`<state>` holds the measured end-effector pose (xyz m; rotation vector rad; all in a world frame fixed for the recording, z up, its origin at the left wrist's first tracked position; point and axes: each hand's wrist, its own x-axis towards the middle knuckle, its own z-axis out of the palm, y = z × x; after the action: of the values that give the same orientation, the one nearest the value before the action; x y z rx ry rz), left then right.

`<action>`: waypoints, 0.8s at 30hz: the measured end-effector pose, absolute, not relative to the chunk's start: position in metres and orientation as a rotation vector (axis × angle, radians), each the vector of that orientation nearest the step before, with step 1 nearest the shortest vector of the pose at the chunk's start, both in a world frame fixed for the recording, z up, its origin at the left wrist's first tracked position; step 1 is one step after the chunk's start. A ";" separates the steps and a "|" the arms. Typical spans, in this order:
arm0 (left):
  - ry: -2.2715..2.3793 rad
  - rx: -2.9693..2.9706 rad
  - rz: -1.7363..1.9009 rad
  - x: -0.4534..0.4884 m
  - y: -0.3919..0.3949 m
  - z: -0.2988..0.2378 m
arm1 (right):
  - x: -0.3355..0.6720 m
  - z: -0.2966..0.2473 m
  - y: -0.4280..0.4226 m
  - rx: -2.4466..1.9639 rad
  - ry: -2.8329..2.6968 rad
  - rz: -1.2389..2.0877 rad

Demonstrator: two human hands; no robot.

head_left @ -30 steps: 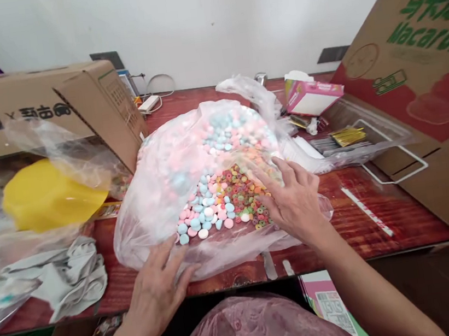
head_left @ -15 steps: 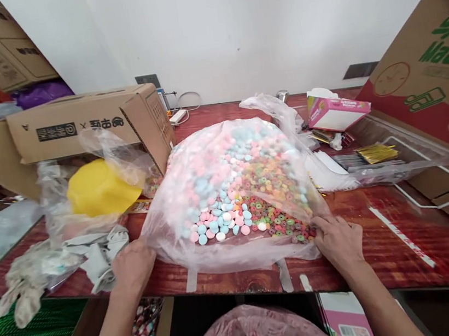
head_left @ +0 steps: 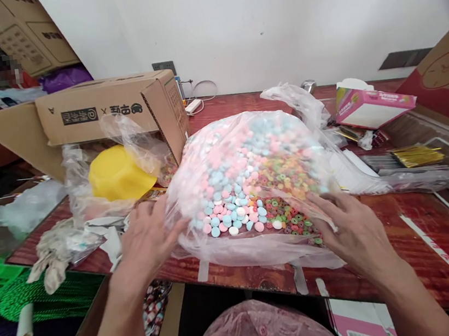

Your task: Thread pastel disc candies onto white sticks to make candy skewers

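Note:
A big clear plastic bag (head_left: 242,149) lies on the red-brown wooden table (head_left: 389,262). It is full of pink, blue and white round candies (head_left: 231,216) and coloured ring candies (head_left: 293,219). My left hand (head_left: 146,239) presses flat against the bag's left side with fingers spread. On the bag's lower right corner rests my right hand (head_left: 352,228), fingers stretched over the plastic. Neither hand grips anything.
A cardboard box (head_left: 109,109) lies on its side at the back left, with a yellow bowl in a plastic bag (head_left: 120,173) in front of it. A pink box (head_left: 369,107) and gold twist ties (head_left: 417,155) sit at the right. Grey gloves (head_left: 58,245) lie at the left edge.
Both hands moved up from the bag's lower corners onto its sides, fingers now spread. The view shifted left and the bag sits slightly more to the right.

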<state>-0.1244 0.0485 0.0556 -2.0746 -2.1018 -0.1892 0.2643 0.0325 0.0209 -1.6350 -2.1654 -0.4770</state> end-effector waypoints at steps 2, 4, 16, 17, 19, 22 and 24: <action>-2.012 -2.142 -0.306 -0.103 0.067 0.048 | 0.239 0.025 0.061 -1.514 -2.266 -0.416; -1.992 -2.261 -0.362 -0.092 0.090 0.032 | 0.217 0.020 0.092 -1.532 -2.341 -0.432; -2.214 -2.036 -0.410 -0.158 0.133 -0.017 | 0.282 -0.031 0.153 -1.514 -1.365 -0.140; -2.247 -2.033 -0.404 -0.157 0.137 -0.021 | 0.284 -0.034 0.151 -1.535 -1.348 -0.123; -2.318 -2.025 -0.403 -0.158 0.144 -0.028 | 0.285 -0.037 0.147 -1.596 -1.428 -0.106; -2.370 -2.042 -0.394 -0.166 0.153 -0.038 | 0.290 -0.039 0.146 -1.665 -1.557 -0.050; -2.385 -2.062 -0.375 -0.173 0.159 -0.041 | 0.297 -0.036 0.151 -1.667 -1.583 -0.029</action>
<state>-0.1728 0.1586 -0.0410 -2.0615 -2.3852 -0.3751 0.2973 0.1514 -0.0364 -1.6665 -1.5830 -0.0295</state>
